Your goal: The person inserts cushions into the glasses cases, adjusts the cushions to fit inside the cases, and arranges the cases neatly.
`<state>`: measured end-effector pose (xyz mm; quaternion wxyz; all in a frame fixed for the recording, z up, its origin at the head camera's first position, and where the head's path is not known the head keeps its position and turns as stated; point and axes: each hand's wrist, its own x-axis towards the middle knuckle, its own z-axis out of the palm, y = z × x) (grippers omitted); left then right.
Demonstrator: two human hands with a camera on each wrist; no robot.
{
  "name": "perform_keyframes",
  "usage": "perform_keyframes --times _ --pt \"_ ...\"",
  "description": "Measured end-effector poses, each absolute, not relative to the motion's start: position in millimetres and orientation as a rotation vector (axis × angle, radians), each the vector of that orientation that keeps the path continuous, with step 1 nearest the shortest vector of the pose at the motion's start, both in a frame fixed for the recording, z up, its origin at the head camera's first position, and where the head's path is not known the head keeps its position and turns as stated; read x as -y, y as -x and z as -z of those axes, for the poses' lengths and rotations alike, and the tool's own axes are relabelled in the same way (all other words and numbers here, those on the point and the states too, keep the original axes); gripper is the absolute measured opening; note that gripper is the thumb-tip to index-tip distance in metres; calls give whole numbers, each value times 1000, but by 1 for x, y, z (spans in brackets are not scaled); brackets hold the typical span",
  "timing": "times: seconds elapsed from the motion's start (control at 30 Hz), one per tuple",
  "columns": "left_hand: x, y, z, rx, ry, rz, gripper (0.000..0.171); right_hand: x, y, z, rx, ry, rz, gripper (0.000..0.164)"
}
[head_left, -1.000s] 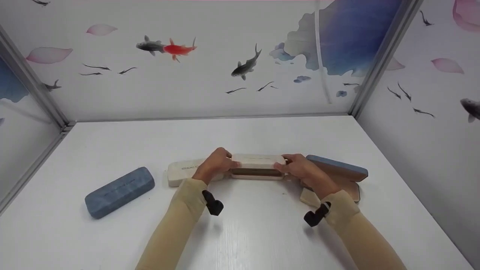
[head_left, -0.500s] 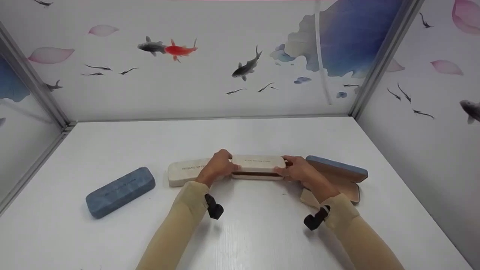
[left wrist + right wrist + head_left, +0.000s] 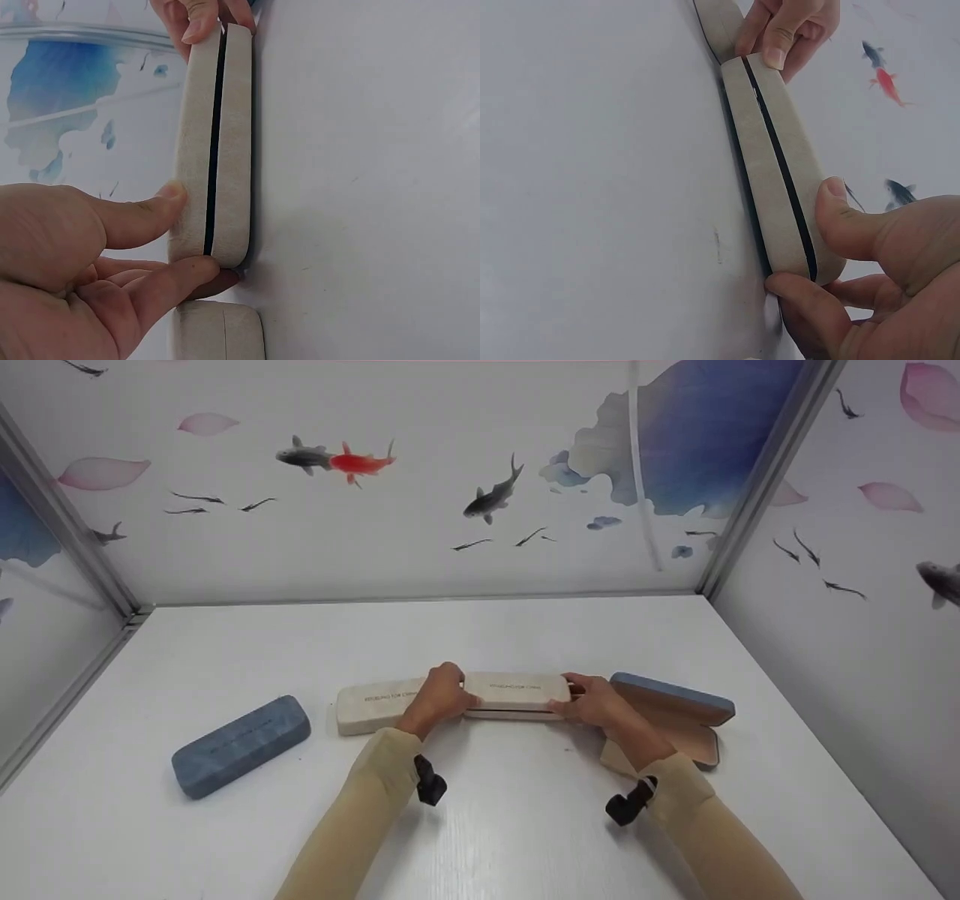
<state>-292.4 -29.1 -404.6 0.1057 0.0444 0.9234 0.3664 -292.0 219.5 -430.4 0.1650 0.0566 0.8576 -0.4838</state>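
In the head view a cream glasses case (image 3: 517, 688) with small lettering on its lid lies in the middle of the table. A thin dark gap runs between lid and base, plain in both wrist views. My left hand (image 3: 439, 697) grips the left end, thumb (image 3: 161, 214) against the lid and fingers at the end near the seam. At the opposite end my right hand (image 3: 601, 703) holds the case the same way, its thumb (image 3: 836, 214) on the lid. The inside of the case is hidden.
A second cream glasses case (image 3: 375, 703), closed, lies just left, partly behind the left hand. Farther left is a closed blue glasses case (image 3: 240, 746). An open blue glasses case (image 3: 679, 701) with brown lining and a beige piece (image 3: 617, 757) lie by the right forearm.
The held case's lid has come down from a wide opening to a narrow slit, both hands lowering slightly with it. The other cases have stayed in place.
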Motion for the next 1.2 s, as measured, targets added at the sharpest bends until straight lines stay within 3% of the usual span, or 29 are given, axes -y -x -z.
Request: perform_keyframes --times 0.67,0.87,0.97,1.2 --pt "30 292 412 -2718 -129 -1179 50 -216 292 425 -2522 -153 1313 73" --pt "25 293 414 -2773 -163 -1115 27 -211 288 424 -2600 -135 1231 74" --pt "23 291 414 -2788 -167 -1119 25 -208 286 424 -2620 -129 1216 75" --pt "22 281 409 -2770 -167 -1244 57 -209 278 419 -2615 -117 1268 74"
